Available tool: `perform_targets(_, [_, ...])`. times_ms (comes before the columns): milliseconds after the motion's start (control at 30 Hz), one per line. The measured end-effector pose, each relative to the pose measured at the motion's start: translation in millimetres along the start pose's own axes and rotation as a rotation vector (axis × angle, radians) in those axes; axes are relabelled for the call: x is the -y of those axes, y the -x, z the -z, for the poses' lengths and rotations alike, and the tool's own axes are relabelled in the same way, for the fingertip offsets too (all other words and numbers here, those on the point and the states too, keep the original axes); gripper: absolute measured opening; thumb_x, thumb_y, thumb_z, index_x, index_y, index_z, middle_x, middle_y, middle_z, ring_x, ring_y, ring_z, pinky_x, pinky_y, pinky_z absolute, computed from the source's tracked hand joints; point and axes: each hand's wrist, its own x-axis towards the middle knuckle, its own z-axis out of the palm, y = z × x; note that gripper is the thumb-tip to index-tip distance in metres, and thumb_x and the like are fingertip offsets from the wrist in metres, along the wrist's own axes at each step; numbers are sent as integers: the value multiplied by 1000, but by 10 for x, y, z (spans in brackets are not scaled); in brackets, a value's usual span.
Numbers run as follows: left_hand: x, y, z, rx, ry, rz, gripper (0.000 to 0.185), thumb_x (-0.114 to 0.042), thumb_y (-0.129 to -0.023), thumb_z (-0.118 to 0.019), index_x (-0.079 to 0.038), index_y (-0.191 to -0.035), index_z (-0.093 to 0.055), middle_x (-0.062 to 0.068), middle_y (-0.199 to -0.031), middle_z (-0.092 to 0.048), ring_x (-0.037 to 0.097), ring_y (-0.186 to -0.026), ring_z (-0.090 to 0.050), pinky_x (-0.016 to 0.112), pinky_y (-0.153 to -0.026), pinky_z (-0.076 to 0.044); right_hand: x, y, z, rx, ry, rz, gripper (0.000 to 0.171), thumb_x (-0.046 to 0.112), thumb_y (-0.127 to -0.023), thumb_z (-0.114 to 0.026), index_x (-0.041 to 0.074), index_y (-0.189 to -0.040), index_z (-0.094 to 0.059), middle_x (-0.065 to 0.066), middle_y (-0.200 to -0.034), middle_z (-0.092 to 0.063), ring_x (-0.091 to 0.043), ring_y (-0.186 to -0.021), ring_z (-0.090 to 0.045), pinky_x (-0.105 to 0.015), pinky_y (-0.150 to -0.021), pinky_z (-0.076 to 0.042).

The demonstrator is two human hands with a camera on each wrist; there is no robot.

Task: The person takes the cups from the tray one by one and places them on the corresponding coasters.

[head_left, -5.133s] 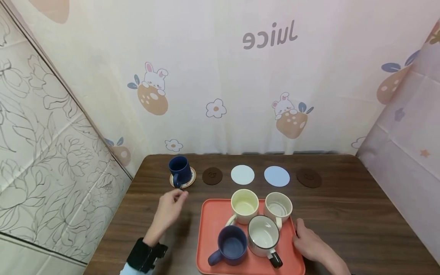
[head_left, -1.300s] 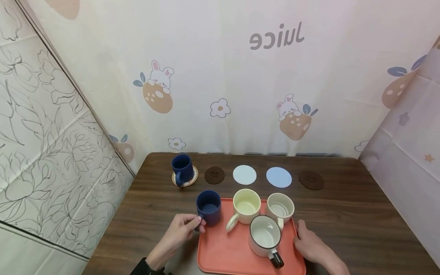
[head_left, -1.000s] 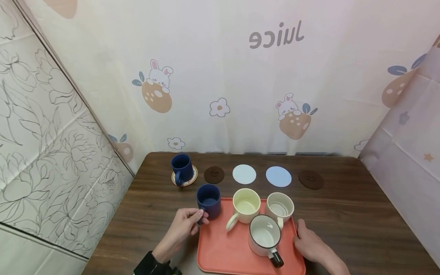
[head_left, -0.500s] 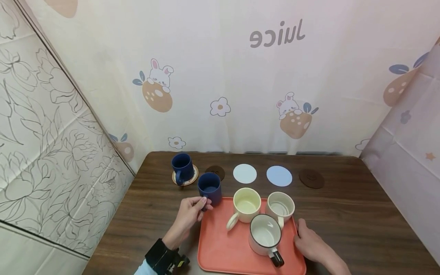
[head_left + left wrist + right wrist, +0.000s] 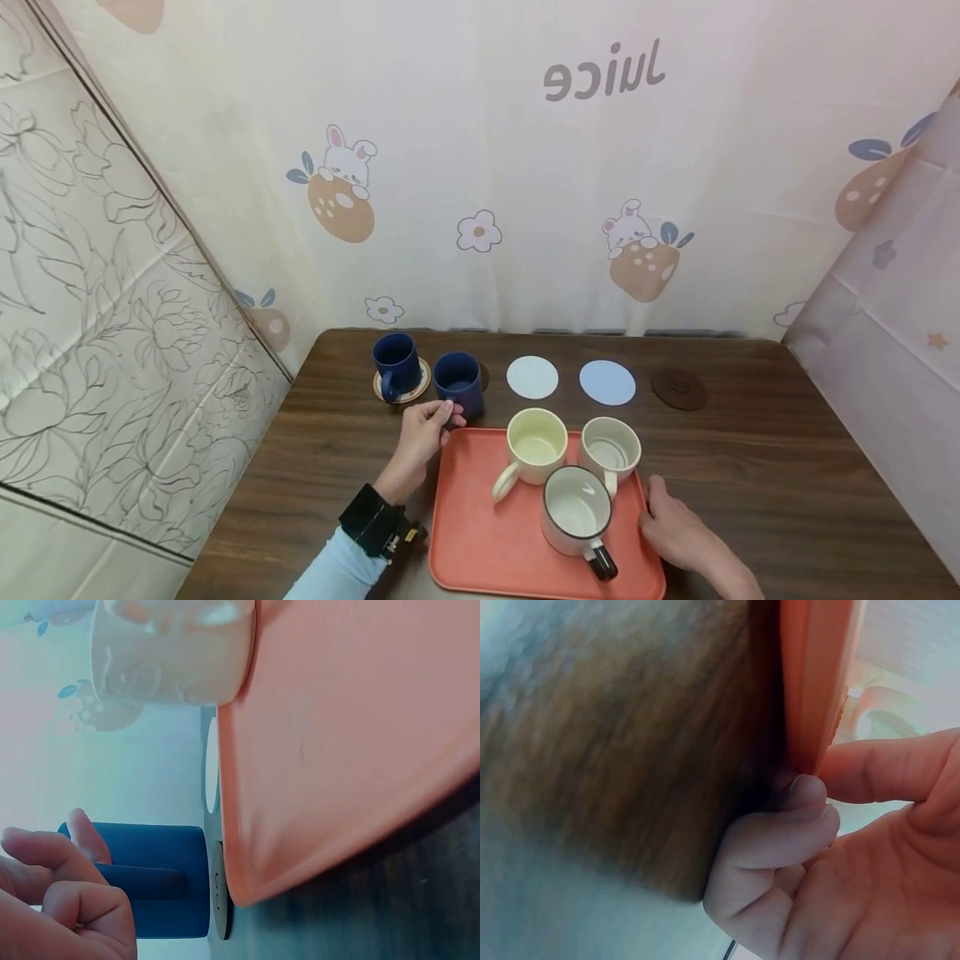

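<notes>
Over on the left, the left hand (image 5: 422, 433) is gripping the handle of a dark blue mug (image 5: 458, 384) that's sitting on a brown coaster (image 5: 218, 891) just behind the orange tray (image 5: 480, 533). Meanwhile the right hand (image 5: 675, 527) is pinching the tray's right edge, thumb on top, with three pale mugs (image 5: 534, 442) sitting in it, all on the table (image 5: 787, 467).

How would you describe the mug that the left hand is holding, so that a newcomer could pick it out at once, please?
Start at the orange tray on the brown table and look just beyond its far left corner. There the left hand grips the handle of a dark blue mug over a dark brown coaster. Unlike the other blue mug to its left, it is the one with fingers on it.
</notes>
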Motion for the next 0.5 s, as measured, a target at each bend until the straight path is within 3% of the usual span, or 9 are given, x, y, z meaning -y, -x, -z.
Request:
perform_targets(167, [12, -138, 10, -14, -1, 8, 32, -17, -112, -53, 9, -112, -72, 13, -89, -74, 10, -57, -47, 20, -56, -42, -136, -67, -62, -10, -2, 4, 17, 18, -102, -52, 3, -106, -46, -7, -87, -56, -21, -83, -58, -38, -69, -47])
perform_targets(200, [16, -167, 11, -15, -5, 10, 32, -18, -112, -53, 8, -112, -72, 13, -89, -74, 11, -57, -47, 21, -56, -42, -101, -58, -44, -6, -1, 10, 13, 10, -99, -53, 2, -106, -45, -7, -87, -56, -22, -83, -58, -39, -68, -47])
perform_targets(267, [28, -234, 6, -18, -10, 8, 32, -18, -113, -53, 8, -113, -72, 13, -89, -74, 11, -57, -47, 21, -56, -42, -166, -79, -66, -11, 14, 29, 13, 12, -100, -53, 3, -106, -45, -6, -87, -56, -20, -82, -58, -37, -66, -46])
perform_targets(500, [1, -415, -56, -27, 2, 26, 32, -20, -113, -52, 4, -113, -73, 11, -89, -74, 13, -58, -47, 22, -57, -40, -140, -47, -36, -10, -8, 72, 14, 8, -99, -53, -2, -105, -44, -9, -86, -55, -23, -80, -57, -41, -66, -47])
